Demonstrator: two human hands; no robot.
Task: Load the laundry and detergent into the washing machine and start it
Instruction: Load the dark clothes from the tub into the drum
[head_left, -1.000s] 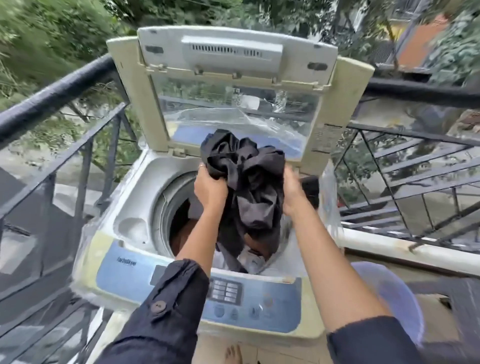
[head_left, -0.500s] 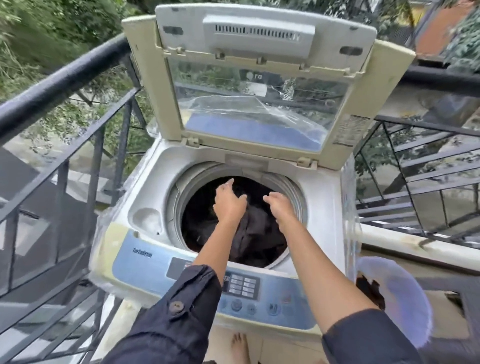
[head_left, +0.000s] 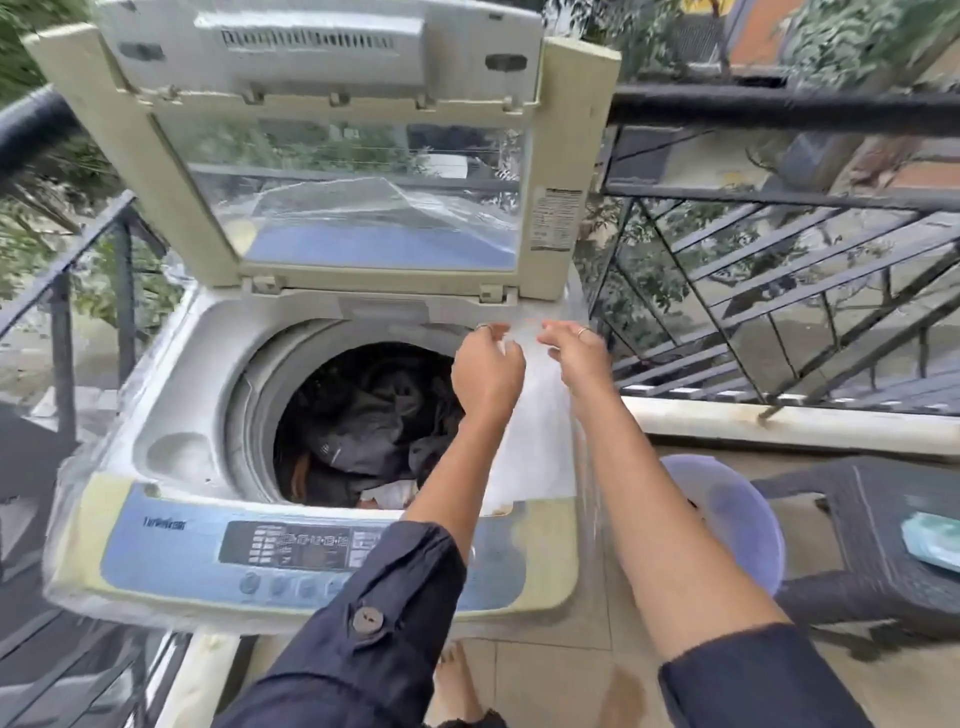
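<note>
Dark crumpled laundry (head_left: 374, 415) sits in the cream top-loading washer (head_left: 208, 374). Both hands (head_left: 530, 358) loosely curled, empty. Detergent next, probably.

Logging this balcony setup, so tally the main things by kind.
Washing machine: 1
Purple basin: 1
Dark stool: 1
Hands: 2, left hand and right hand
Total: 5

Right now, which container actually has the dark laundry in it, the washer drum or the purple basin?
The washer drum, inside the open-lidded machine, is piled with dark clothes. The purple basin, on the floor to its right, shows almost nothing inside.
</note>
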